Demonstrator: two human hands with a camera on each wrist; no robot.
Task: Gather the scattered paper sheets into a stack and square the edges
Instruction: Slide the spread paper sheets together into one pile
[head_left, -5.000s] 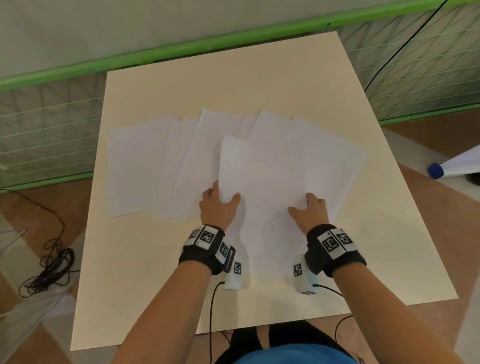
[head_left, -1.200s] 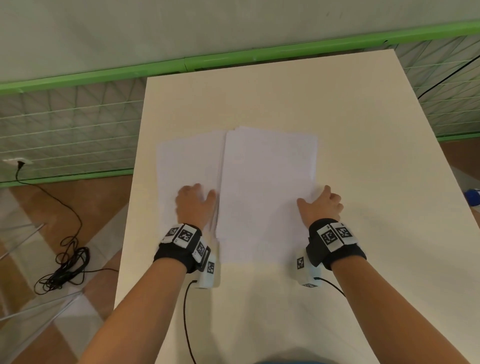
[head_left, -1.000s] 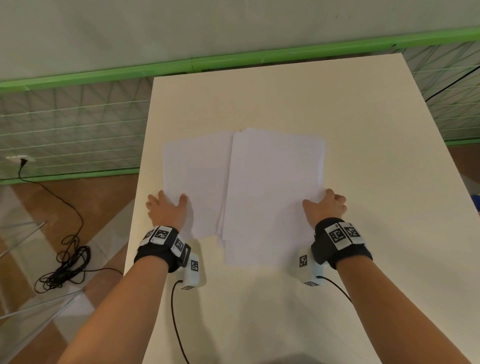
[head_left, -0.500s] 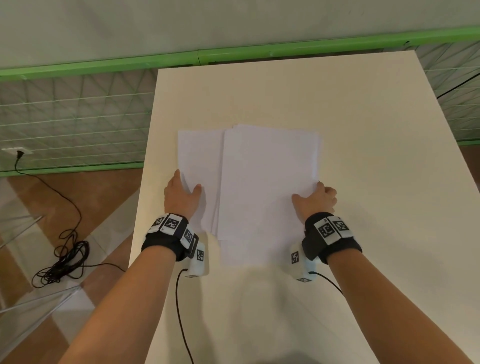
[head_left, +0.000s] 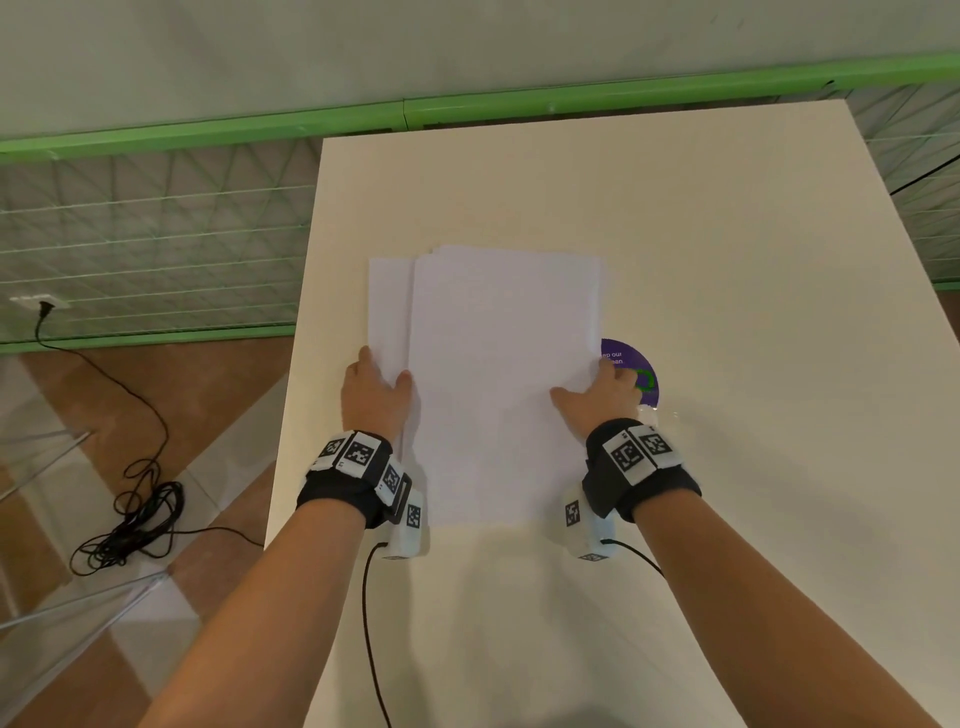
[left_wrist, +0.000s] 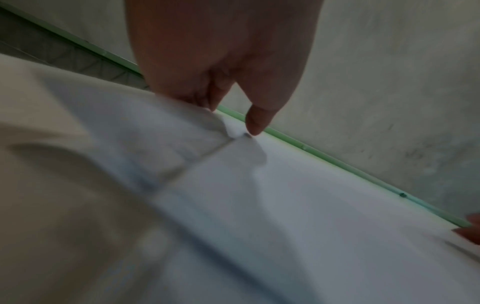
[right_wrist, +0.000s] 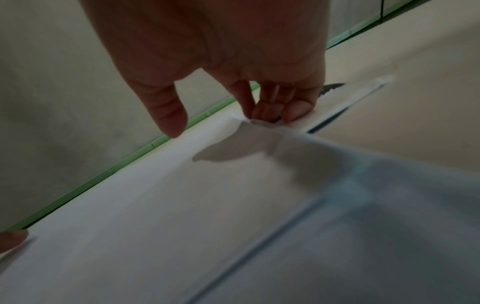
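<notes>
A stack of white paper sheets (head_left: 498, 374) lies on the cream table (head_left: 727, 260). One sheet (head_left: 389, 306) sticks out as a narrow strip along the stack's left side. My left hand (head_left: 382, 384) holds that sheet's left edge, fingers tucked under it and thumb on top. In the left wrist view the left hand (left_wrist: 230, 118) has its fingertips hidden behind the lifted sheet (left_wrist: 155, 139). My right hand (head_left: 597, 395) is at the stack's right edge. In the right wrist view the right hand (right_wrist: 223, 121) curls its fingers on that edge, thumb raised over the stack (right_wrist: 182, 205).
A round purple sticker (head_left: 636, 364) shows on the table just right of my right hand. The table's left edge (head_left: 296, 364) runs close beside my left hand. A green-framed mesh fence (head_left: 156, 234) stands behind, and a coiled black cable (head_left: 135, 519) lies on the floor at left.
My left hand has slid the left sheet rightward, so only a narrow strip shows beside the stack. The right hand stays at the right edge. The purple sticker has come into sight.
</notes>
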